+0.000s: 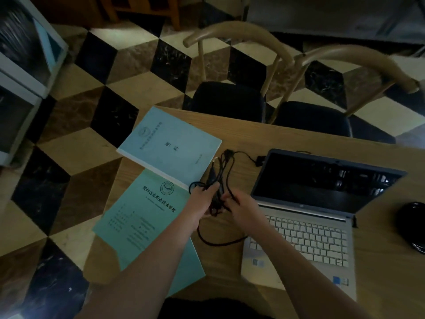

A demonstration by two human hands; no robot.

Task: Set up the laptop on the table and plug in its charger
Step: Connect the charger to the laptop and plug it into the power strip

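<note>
**Hands working a bundled charger cable beside the open laptop**

Both forearms are reaching in from the bottom edge, meeting over the middle of the wooden counter (287, 134). Beyond it, the checkered floor (92, 125) is filling the upper left, and two chairs (230, 97) with curved wooden backs and dark seats are standing at the counter's far edge.

On the right half of the counter the laptop (305, 217) is sitting open, its dark screen tilted back and its pale keyboard facing the person. To its left, a light blue booklet (170, 143) is lying at an angle, overhanging the counter's corner, and a green booklet (147, 222) is lying just nearer, partly under the left forearm. A dark round object (411, 224) is resting at the far right edge; I cannot tell what it is.

The charger cable (220, 166) is bunched in black loops between the booklets and the laptop, one strand running toward the laptop's left rear corner and another drooping in an arc below the hands. The left hand (200, 203) is curled around the bundle, gripping it. The right hand (243, 208) is pinching strands of the same cable with its fingertips, just beside the left.
</note>
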